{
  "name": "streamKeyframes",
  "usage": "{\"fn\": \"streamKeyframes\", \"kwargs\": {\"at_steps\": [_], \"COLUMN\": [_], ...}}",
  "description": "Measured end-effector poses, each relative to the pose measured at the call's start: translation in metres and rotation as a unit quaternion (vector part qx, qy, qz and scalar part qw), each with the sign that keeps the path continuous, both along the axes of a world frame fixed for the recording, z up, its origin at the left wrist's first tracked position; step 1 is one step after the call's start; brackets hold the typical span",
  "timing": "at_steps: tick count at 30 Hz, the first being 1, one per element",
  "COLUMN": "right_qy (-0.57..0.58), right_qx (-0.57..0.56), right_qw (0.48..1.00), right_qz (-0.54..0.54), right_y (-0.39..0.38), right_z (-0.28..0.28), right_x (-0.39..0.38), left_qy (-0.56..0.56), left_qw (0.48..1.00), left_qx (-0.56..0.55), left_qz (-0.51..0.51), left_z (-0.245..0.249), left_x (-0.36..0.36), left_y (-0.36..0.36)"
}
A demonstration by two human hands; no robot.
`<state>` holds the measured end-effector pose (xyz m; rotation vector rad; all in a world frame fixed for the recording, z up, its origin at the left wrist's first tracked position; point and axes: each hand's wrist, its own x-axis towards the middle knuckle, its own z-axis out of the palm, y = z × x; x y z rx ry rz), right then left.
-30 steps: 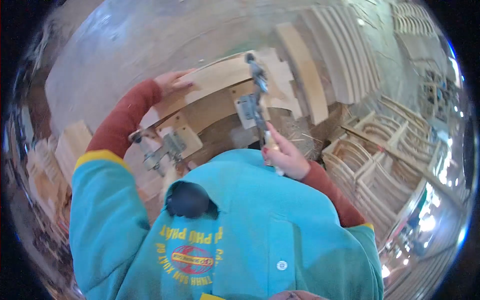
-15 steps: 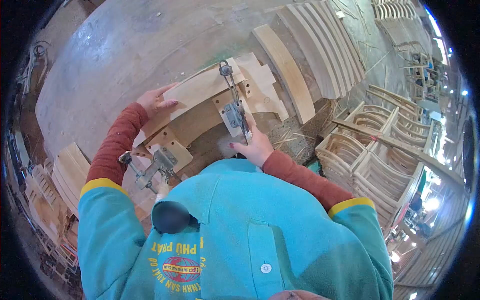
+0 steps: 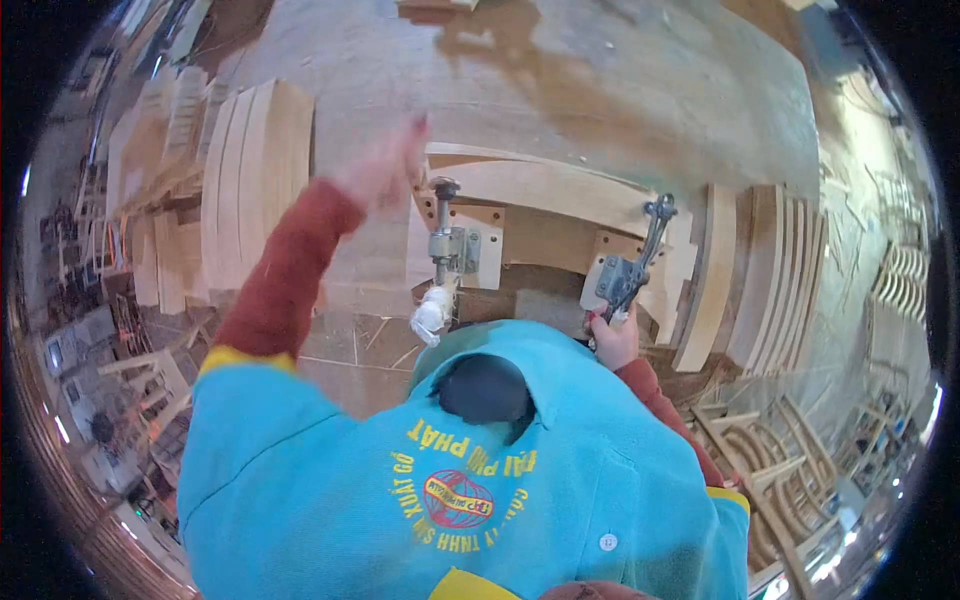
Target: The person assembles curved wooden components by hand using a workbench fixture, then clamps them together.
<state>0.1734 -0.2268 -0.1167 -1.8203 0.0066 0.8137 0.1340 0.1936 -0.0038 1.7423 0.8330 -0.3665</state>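
the right hand (image 3: 614, 337) is closed around the near end of the right clamp (image 3: 624, 275), whose far end meets the right end of the curved wooden piece (image 3: 550, 190) on the table (image 3: 620, 110). the left hand (image 3: 388, 168) is blurred, so its grasp cannot be told; it is near the left clamp (image 3: 447, 245), which has a white-wrapped handle (image 3: 433, 313)

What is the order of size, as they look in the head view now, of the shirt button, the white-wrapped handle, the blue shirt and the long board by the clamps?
1. Blue shirt
2. Long board by the clamps
3. White-wrapped handle
4. Shirt button
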Motion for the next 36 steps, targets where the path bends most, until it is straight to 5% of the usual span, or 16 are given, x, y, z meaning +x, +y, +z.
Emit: {"fn": "streamKeyframes", "kwargs": {"at_steps": [2, 3, 5, 7, 12, 15, 18, 21, 24, 27, 30, 34, 36], "right_qy": [0.017, 0.001, -0.028, -0.053, -0.003, 0.001, -0.07, -0.048, -0.047, -0.02, -0.087, -0.088, -0.243], "right_qx": [0.017, 0.003, 0.002, 0.025, 0.043, 0.033, 0.014, 0.0, 0.016, -0.035, -0.056, -0.137, -0.156], "right_qw": [1.0, 1.0, 0.999, 0.998, 0.998, 0.996, 0.993, 0.997, 0.998, 0.994, 0.977, 0.956, 0.922], "right_qz": [0.008, 0.026, 0.04, 0.032, 0.056, 0.085, 0.093, 0.062, 0.029, 0.106, 0.185, 0.246, 0.257], "right_y": [-0.011, -0.017, -0.015, -0.007, -0.009, -0.011, 0.0, -0.001, -0.003, 0.005, 0.03, 0.071, 0.082], "right_z": [-0.021, -0.031, -0.032, -0.019, -0.015, -0.015, 0.005, -0.002, -0.018, -0.019, -0.012, 0.035, 0.034], "right_x": [0.0, 0.001, 0.004, 0.005, 0.008, 0.012, 0.009, 0.008, 0.007, 0.037, 0.09, 0.179, 0.223], "left_qy": [0.215, 0.201, 0.117, 0.019, -0.068, -0.045, -0.029, -0.042, -0.176, -0.262, -0.14, -0.173, -0.175], "left_qw": [0.964, 0.966, 0.946, 0.963, 0.998, 0.961, 0.988, 0.981, 0.962, 0.931, 0.943, 0.917, 0.906], "left_qx": [-0.086, -0.097, -0.303, -0.27, 0.008, 0.274, 0.0, 0.051, 0.074, 0.093, -0.061, -0.083, -0.13], "left_qz": [-0.135, -0.128, -0.006, -0.009, -0.003, 0.001, 0.154, 0.181, 0.194, 0.236, 0.297, 0.35, 0.362], "left_z": [0.061, 0.053, 0.047, 0.027, -0.065, -0.082, -0.065, -0.072, -0.097, -0.132, -0.101, -0.111, -0.114], "left_x": [-0.046, -0.069, -0.096, -0.119, -0.145, -0.129, -0.107, -0.103, -0.109, -0.106, -0.085, -0.041, -0.009], "left_y": [-0.051, -0.077, -0.111, -0.128, -0.157, -0.164, -0.169, -0.173, -0.177, -0.179, -0.181, -0.201, -0.22]}}
